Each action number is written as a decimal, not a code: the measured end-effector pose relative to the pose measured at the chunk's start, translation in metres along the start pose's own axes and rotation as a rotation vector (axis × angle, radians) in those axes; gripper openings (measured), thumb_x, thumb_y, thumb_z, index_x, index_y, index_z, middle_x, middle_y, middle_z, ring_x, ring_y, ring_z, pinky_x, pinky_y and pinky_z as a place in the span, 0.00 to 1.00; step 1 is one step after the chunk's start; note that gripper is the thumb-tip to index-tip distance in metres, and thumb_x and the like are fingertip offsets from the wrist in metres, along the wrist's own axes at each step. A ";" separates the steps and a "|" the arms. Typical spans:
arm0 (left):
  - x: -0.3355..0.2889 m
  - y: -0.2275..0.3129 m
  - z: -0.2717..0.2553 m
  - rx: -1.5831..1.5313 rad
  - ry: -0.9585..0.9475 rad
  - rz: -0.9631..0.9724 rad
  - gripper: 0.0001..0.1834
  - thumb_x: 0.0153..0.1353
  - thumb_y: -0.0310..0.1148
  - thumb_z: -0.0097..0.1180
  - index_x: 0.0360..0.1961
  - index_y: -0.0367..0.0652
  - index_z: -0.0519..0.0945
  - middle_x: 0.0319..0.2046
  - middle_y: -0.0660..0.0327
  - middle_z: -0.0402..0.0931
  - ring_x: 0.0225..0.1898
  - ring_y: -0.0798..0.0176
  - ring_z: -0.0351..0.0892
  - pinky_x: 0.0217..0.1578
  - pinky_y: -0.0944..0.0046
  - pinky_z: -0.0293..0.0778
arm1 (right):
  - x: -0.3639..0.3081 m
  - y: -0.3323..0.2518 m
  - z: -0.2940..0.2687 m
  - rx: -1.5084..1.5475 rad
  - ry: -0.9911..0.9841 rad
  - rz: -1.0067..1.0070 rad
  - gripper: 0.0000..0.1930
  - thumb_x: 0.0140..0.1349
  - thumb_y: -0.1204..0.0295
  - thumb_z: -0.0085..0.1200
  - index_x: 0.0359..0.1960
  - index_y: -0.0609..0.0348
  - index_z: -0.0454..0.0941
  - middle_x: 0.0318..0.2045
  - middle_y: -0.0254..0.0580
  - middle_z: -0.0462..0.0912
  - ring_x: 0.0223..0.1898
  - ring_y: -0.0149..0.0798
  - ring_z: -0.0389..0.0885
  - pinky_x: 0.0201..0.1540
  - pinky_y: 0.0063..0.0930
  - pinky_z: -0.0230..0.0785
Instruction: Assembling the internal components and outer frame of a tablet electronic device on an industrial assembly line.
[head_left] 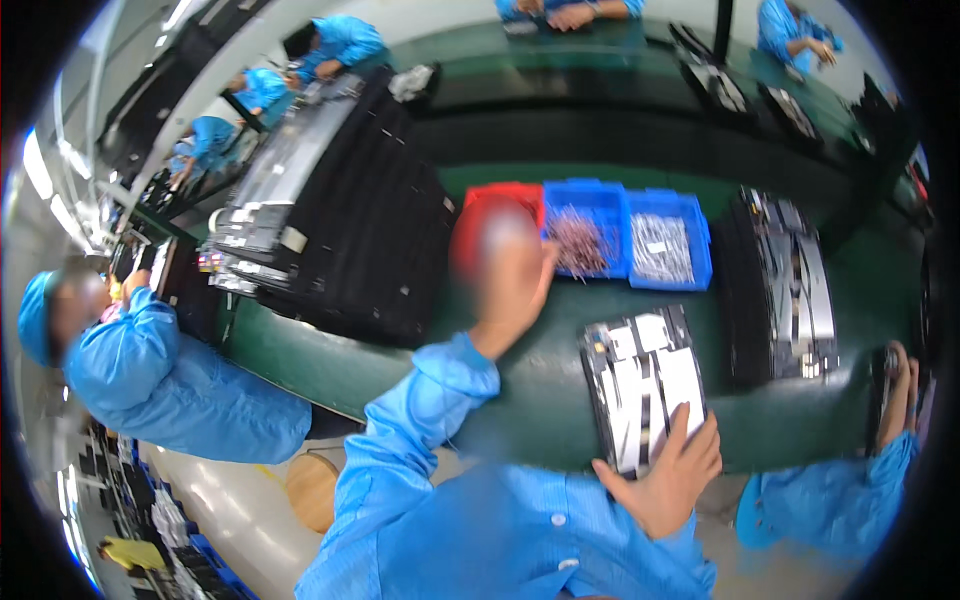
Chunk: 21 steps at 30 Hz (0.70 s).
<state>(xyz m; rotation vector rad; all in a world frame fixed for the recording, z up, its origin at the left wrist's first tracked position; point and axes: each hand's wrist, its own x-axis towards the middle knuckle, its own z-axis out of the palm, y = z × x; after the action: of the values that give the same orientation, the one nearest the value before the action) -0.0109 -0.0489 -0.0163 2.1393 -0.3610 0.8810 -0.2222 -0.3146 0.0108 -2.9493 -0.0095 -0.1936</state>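
Note:
My left hand [513,290] reaches to the red bin [480,193] at the middle of the bench. A blur covers its fingertips and much of the bin, so I cannot make out what they touch. My right hand [668,478] rests on the near end of a flat electronic unit [643,375], its fingers spread over the top and the thumb at the near left corner. White strips, dark bands and a metal-edged frame show on this unit, which lies on the green bench top.
Two blue bins, one with copper-coloured small parts [580,243], one with silvery small parts [660,248], stand beside the red bin. A tall stack of black units [350,220] rises at left; a smaller stack [785,290] stands at right. Co-workers in blue [160,370] sit around.

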 end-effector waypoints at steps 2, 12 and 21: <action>0.003 0.002 -0.007 -0.107 -0.016 -0.155 0.05 0.65 0.27 0.65 0.40 0.38 0.87 0.31 0.58 0.75 0.28 0.65 0.74 0.28 0.66 0.70 | 0.005 0.003 -0.008 0.076 0.020 -0.067 0.63 0.45 0.32 0.68 0.72 0.71 0.60 0.61 0.74 0.65 0.57 0.70 0.66 0.57 0.59 0.60; -0.019 0.012 -0.021 -0.460 0.101 -0.450 0.07 0.73 0.27 0.59 0.46 0.35 0.83 0.45 0.62 0.79 0.45 0.74 0.77 0.46 0.72 0.73 | 0.064 0.052 -0.002 0.519 -0.295 0.056 0.40 0.62 0.59 0.67 0.70 0.70 0.64 0.49 0.64 0.77 0.41 0.64 0.84 0.39 0.48 0.78; -0.123 0.108 -0.017 -0.725 -0.169 -0.808 0.07 0.73 0.28 0.57 0.46 0.36 0.82 0.69 0.41 0.66 0.71 0.52 0.68 0.67 0.56 0.66 | 0.150 0.027 0.016 0.324 -0.090 -0.304 0.29 0.70 0.51 0.56 0.66 0.53 0.74 0.62 0.67 0.72 0.35 0.68 0.86 0.39 0.54 0.81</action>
<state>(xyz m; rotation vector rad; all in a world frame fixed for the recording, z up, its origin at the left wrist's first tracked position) -0.1622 -0.1103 -0.0338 1.4586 0.1131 0.0649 -0.0705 -0.3391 0.0095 -2.6154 -0.4580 -0.0893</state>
